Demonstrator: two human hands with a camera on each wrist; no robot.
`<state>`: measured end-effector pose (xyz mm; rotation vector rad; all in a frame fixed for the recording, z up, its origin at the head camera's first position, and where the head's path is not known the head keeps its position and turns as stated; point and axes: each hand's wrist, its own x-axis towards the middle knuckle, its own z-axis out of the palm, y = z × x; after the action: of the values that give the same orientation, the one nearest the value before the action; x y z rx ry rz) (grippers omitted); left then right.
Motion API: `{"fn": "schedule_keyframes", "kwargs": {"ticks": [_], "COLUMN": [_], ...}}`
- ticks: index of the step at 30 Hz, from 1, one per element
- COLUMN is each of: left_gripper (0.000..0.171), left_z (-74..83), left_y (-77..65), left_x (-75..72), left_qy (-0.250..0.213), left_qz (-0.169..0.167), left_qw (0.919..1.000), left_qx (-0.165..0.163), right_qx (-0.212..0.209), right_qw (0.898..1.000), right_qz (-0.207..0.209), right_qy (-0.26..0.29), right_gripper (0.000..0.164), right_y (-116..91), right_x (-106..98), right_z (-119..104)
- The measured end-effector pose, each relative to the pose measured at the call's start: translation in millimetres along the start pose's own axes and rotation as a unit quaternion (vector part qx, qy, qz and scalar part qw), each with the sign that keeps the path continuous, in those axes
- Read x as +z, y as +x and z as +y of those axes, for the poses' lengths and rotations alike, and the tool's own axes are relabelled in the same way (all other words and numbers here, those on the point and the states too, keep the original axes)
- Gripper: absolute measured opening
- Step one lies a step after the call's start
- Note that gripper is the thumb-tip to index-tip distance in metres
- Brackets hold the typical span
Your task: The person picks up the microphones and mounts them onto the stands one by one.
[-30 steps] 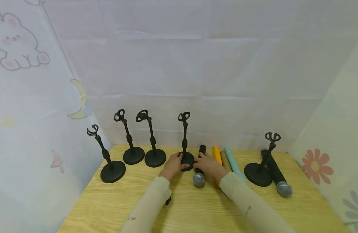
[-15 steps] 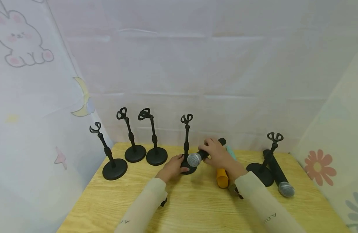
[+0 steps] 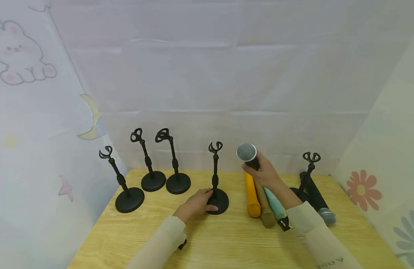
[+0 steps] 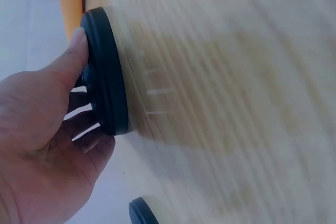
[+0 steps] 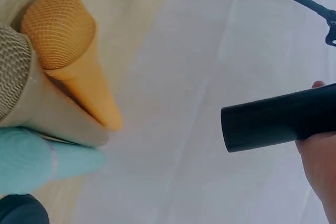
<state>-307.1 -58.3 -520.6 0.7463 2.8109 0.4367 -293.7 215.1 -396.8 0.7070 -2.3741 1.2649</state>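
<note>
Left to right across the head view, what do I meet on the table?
Leftmost stand, second stand, third stand, fourth stand, orange microphone, tan microphone, teal microphone, fifth stand, silver microphone head.

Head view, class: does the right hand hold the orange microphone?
No; the right hand grips a silver-headed black microphone.

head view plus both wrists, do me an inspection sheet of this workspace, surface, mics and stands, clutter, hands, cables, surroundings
Surface: wood-grain table
Job's things: held mic, off the table; stand, upright, no mic in it
Clutter: orange mic, brown mic and teal mic lying side by side; black mic lying by right stand; three left stands upright
Hands: left hand grips the stand's base; right hand grips held mic
Cables: nothing seen
Surroundings: white backdrop, bunny print left, flower print right
</note>
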Motion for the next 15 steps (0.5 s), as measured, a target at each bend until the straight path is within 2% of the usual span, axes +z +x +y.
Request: {"fn": "schedule_keyframes", "kwargs": {"ticks": [5, 10, 15], "left_gripper": [0.080, 0.078, 0.078], "left_z": [3.7, 11.1, 18.1], "left_y": [-12.2, -23.1, -32.1], "left_x": [5.5, 10.9, 14.0], "left_qy": [0.022, 0.065, 0.084], "left_qz": [-0.012, -0.012, -0.028], "left_qw": [0.9993, 0.9961, 0.9937], "left_qx": [0.028, 0.059, 0.069], "right_qx": [0.017, 0.039, 0.019], "right_qw": [1.000, 0.998, 0.998], "right_qz": [0.005, 0.037, 0.060], "right_qy": [0.025, 0.016, 0.030], "right_gripper": [0.061, 0.041, 0.024], "right_y": [1, 1, 0], "right_x": [-7, -14, -16], "right_z": [-13, -24, -34]}}
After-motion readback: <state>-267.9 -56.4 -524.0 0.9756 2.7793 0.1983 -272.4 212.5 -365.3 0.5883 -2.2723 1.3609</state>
